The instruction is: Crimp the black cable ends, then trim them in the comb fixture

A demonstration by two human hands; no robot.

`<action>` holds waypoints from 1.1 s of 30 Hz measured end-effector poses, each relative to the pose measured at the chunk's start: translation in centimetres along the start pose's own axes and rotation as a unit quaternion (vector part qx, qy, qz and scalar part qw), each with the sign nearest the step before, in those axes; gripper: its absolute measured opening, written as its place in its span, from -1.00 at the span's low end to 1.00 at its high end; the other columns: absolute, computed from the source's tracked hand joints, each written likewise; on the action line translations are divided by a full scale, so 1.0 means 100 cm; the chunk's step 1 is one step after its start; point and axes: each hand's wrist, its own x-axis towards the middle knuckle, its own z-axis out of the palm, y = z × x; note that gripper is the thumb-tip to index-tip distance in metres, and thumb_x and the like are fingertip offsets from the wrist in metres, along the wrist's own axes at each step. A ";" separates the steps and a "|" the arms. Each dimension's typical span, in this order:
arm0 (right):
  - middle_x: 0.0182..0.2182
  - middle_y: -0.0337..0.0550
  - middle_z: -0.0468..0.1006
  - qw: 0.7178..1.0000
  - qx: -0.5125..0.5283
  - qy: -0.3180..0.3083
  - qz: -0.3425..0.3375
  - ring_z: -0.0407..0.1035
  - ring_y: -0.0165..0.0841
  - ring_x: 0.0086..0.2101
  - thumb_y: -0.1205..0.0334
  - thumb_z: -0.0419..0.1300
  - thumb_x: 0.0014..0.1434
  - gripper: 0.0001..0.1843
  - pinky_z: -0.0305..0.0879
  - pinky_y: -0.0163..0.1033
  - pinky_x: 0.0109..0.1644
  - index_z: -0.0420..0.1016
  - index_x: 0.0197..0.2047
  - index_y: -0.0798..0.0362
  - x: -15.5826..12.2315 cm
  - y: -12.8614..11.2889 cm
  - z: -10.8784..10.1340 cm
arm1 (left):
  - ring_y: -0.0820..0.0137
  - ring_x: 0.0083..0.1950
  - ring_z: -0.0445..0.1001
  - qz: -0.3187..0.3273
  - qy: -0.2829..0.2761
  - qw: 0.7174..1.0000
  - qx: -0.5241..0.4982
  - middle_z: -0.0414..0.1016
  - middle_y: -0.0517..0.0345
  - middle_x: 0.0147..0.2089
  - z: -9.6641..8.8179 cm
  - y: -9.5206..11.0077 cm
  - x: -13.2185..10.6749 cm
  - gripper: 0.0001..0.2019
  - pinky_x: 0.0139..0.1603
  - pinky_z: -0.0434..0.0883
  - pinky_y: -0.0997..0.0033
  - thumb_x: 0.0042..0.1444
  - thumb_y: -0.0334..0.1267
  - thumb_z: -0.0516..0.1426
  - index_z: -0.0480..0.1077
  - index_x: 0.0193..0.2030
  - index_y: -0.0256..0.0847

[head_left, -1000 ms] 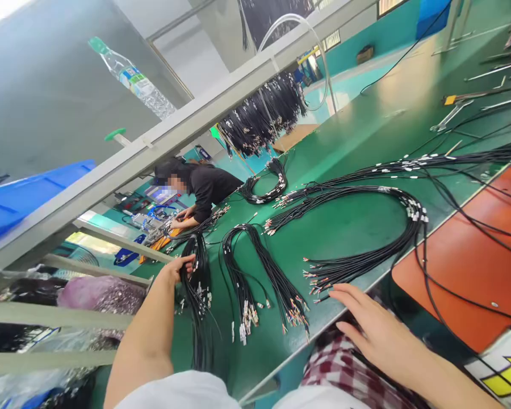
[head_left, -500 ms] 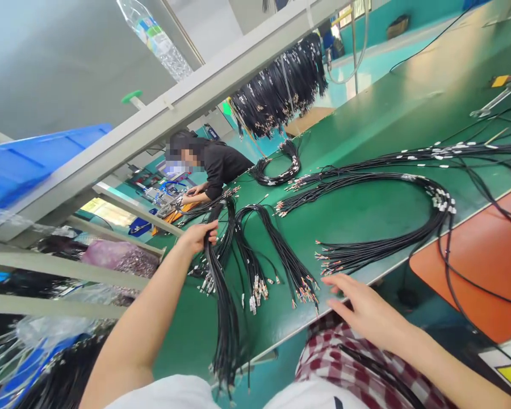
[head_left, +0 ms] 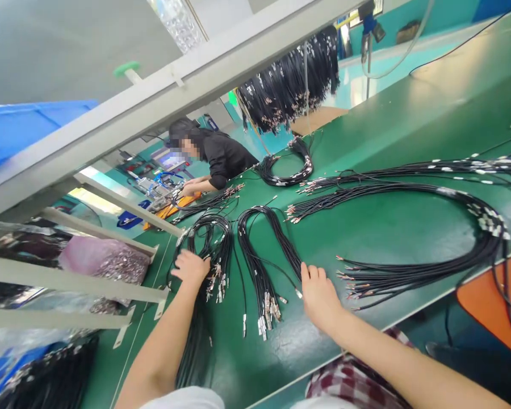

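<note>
My left hand [head_left: 190, 268] is over the left-hand black cables, fingers spread and holding nothing. A blurred black cable bundle [head_left: 195, 346] lies below its wrist, running toward the table's near edge. Beside it a looped cable bundle [head_left: 225, 233] with silvery ends rests on the table. My right hand [head_left: 321, 295] is closed around one leg of an arched cable bundle [head_left: 255, 213]; the palm hides that leg's stripped wire ends. The arch's other leg ends in metal connectors [head_left: 269, 315] on the green table [head_left: 289, 363].
Right of my hand lies a wide curved cable bundle [head_left: 409, 272], with more cables behind it. A coiled bundle [head_left: 287, 177] sits farther back. A co-worker [head_left: 227, 156] bends over equipment. Many cables [head_left: 292, 85] hang from a rack. A shelf frame [head_left: 89, 278] stands left; an orange seat [head_left: 489, 307] is right.
My left hand has lowered and let go of its cable bundle, which now lies on the table. My right hand has moved left and closed on the arched bundle. The view has shifted.
</note>
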 end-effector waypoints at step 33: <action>-0.59 -0.31 0.34 0.787 0.599 -0.107 0.107 0.23 -0.51 -0.60 0.24 0.16 0.16 -0.88 0.19 -0.38 -0.50 0.34 -0.31 0.12 0.052 0.039 -0.054 | 0.26 -0.05 0.49 0.086 -0.143 0.971 -0.171 0.42 -0.08 0.05 0.108 0.096 -0.054 -0.52 -0.05 0.50 0.13 0.23 -0.05 0.16 0.26 0.19 -0.27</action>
